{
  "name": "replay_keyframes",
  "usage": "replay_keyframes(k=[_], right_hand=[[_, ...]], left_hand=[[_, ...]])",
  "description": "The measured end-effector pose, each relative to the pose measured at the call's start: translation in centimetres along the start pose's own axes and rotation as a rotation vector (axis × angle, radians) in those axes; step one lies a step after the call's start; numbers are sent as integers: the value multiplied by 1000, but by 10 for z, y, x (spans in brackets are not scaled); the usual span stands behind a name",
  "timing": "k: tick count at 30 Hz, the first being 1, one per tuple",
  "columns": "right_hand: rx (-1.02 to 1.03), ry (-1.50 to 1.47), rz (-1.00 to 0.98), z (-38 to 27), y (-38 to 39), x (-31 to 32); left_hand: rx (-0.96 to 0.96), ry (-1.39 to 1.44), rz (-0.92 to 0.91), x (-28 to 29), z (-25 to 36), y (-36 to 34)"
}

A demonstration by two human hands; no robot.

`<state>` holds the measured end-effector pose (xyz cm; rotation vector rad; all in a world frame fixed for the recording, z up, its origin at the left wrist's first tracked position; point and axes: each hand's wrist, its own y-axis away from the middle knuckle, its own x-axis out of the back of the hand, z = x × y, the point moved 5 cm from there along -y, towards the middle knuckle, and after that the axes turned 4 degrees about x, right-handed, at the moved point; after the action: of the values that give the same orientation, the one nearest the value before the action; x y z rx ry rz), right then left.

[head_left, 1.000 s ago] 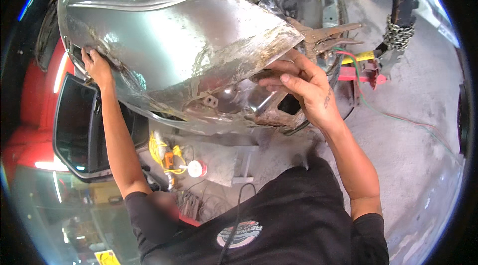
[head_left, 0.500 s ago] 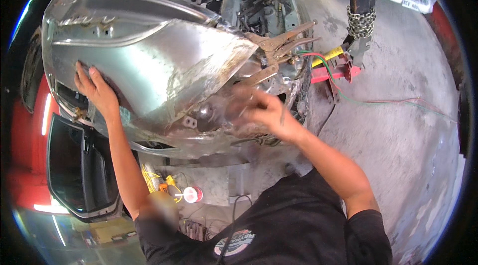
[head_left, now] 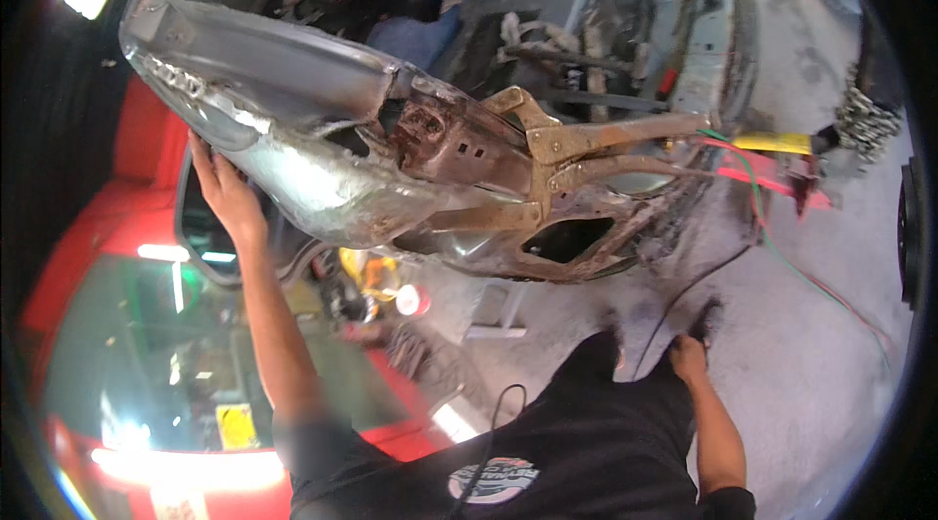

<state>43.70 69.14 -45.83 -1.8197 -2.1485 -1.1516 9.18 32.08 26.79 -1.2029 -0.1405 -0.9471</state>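
My left hand (head_left: 227,190) lies with its fingers stretched out along the outer side of a bare silver car body panel (head_left: 332,193). A large rusty C-clamp locking plier (head_left: 625,137) grips the sheet metal at the panel's right end, its long handles pointing right. Beneath its jaws is rusty, cut-open metal with a dark angular hole (head_left: 567,239). Down beside my leg, my right hand (head_left: 690,356) is away from the car. It looks partly curled, but its fingers are too small and hidden to read.
Behind the panel opens the stripped car interior (head_left: 547,61). A red car (head_left: 98,344) stands close on the left. Red and green hoses (head_left: 782,251) trail over the floor at right, near a chain (head_left: 868,129) and a red-and-yellow tool (head_left: 777,168). A white-and-red tub (head_left: 412,300) stands below the panel.
My right hand has dropped from near the clamp down to my side. My left hand stays on the panel's outer side. The view has tilted and shifted, showing more of the clamp and red car.
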Motion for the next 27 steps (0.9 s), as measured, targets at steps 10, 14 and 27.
replay_keyframes(k=[10, 14, 27], right_hand=[[-158, 40, -159, 187, -13, -82], [-442, 132, -313, 184, -28, -85], [-484, 343, -130, 189, -53, -136]], left_hand=[[-724, -744, -366, -72, 194, 90], [-706, -794, -444, -89, 195, 96], [-583, -643, -408, -103, 175, 105]])
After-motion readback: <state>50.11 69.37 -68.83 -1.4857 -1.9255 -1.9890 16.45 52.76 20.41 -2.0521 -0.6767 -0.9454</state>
